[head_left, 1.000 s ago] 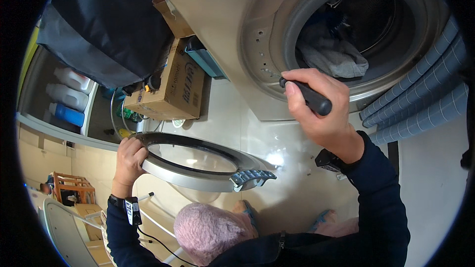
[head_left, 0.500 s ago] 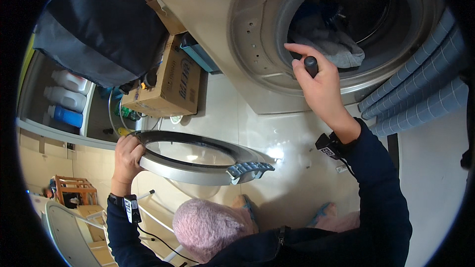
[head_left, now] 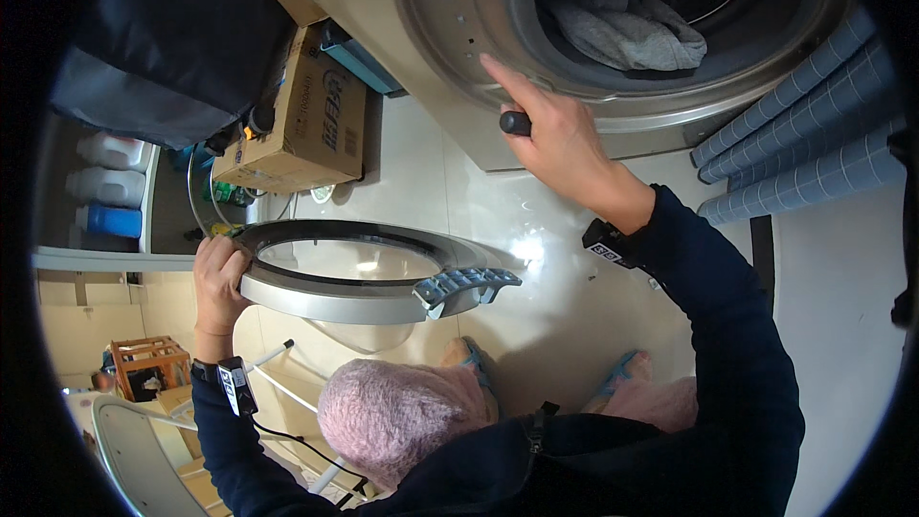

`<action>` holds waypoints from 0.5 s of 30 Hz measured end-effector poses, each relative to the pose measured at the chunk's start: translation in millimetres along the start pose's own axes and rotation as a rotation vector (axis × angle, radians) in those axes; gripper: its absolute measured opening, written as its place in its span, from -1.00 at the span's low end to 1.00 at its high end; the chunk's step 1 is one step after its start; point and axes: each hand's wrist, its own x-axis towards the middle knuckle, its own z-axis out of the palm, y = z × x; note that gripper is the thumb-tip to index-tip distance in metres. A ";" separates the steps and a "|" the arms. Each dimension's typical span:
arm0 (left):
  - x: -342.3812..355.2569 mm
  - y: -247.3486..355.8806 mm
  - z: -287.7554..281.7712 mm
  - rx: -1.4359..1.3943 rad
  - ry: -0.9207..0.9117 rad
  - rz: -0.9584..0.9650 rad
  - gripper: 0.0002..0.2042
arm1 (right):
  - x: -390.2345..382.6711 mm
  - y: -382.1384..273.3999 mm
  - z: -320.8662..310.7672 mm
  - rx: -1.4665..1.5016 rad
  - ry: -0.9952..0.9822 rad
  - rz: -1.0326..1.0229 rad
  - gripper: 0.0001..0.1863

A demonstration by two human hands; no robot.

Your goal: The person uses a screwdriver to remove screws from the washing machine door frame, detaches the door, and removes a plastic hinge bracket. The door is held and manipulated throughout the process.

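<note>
My left hand (head_left: pixel 220 280) grips the rim of a round washing machine door (head_left: pixel 306 303), which is off the machine and held out over the floor. A blue-grey bracket (head_left: pixel 469 285) juts from the door's right side. In my closed right hand (head_left: pixel 565 139) is a black-handled tool (head_left: pixel 515 123); its working end is hidden. The right index finger stretches toward a row of small holes on the front of the washing machine (head_left: pixel 436 48). Inside the open drum lies a grey cloth (head_left: pixel 632 36).
A cardboard box (head_left: pixel 297 124) stands left of the machine, beside a dark fabric bag (head_left: pixel 172 48). Bottles (head_left: pixel 113 221) sit on a shelf at far left. A blue checked curtain (head_left: pixel 795 144) hangs at right. A chair (head_left: pixel 144 460) is at lower left.
My right hand has moved left, from the drum opening to the holes in the machine's front. The door in my left hand has shifted slightly left and up in view.
</note>
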 end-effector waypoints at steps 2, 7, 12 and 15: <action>1.5 0.7 0.2 0.003 0.004 0.005 -0.73 | 4.0 -2.9 2.4 0.083 -0.023 0.054 -0.33; 2.1 1.5 -1.1 0.010 -0.026 -0.025 -0.72 | 13.7 -14.7 5.2 0.260 -0.039 0.137 -0.34; 1.9 -1.0 -0.5 0.016 -0.015 -0.007 -0.72 | 8.4 -34.1 9.0 0.513 -0.067 0.298 -0.32; 1.0 -0.7 0.5 0.014 -0.007 -0.006 -0.70 | 10.2 -36.8 9.3 0.518 -0.040 0.333 -0.40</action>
